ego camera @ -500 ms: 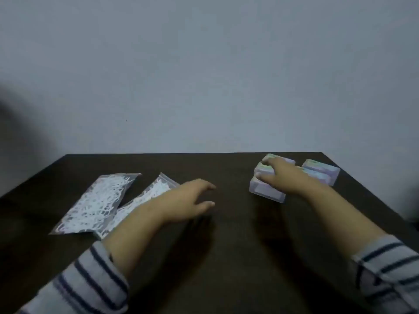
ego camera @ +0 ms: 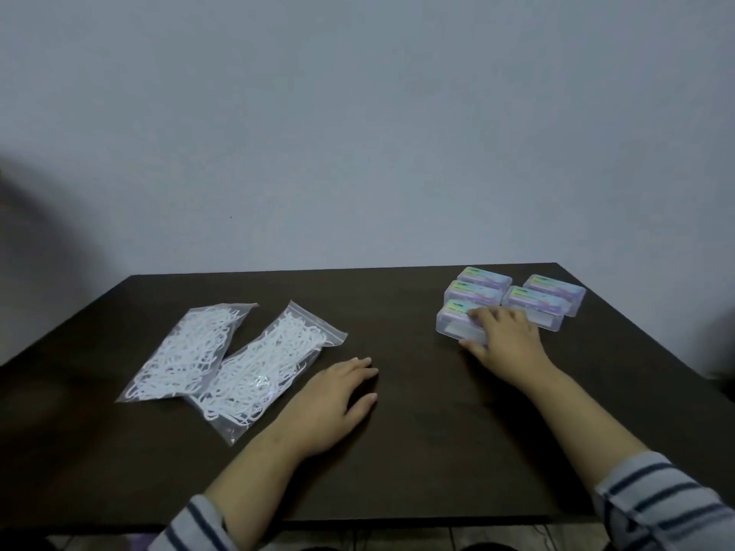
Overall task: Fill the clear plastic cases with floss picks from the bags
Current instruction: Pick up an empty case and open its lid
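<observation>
Nearest the camera, two grey sleeves with dark stripes, one [ego camera: 191,524] on the left and one [ego camera: 668,507] on the right, reach in over the front edge of the dark brown wooden table [ego camera: 417,451]; the forearms run forward from them across the tabletop.

The left hand [ego camera: 334,403] lies palm down on the bare wood near the middle of the table, its fingers straight and loosely spread, holding nothing; it sits just beside the near bag without touching it.

That near clear zip-top plastic bag of white floss picks [ego camera: 258,371] lies flat and slanted, its sealed end pointing away to the right; its left side overlaps the lower corner of a second clear zip-top bag of white floss picks [ego camera: 187,351], which lies further left and a little further back, also slanted.

Further out on the right, the right hand [ego camera: 505,344] rests over the nearest clear plastic rectangular case with an iridescent label [ego camera: 453,320]; the fingers curl over its top and right end, and the thumb lies against its near side, so the hand grips this case while it stands on the table.

Behind it, four more clear plastic cases with iridescent labels [ego camera: 545,300] stand close together in two short rows near the far right corner, lids closed; whether any hold picks I cannot tell.

Beyond the table rises a plain pale grey wall [ego camera: 358,133].
</observation>
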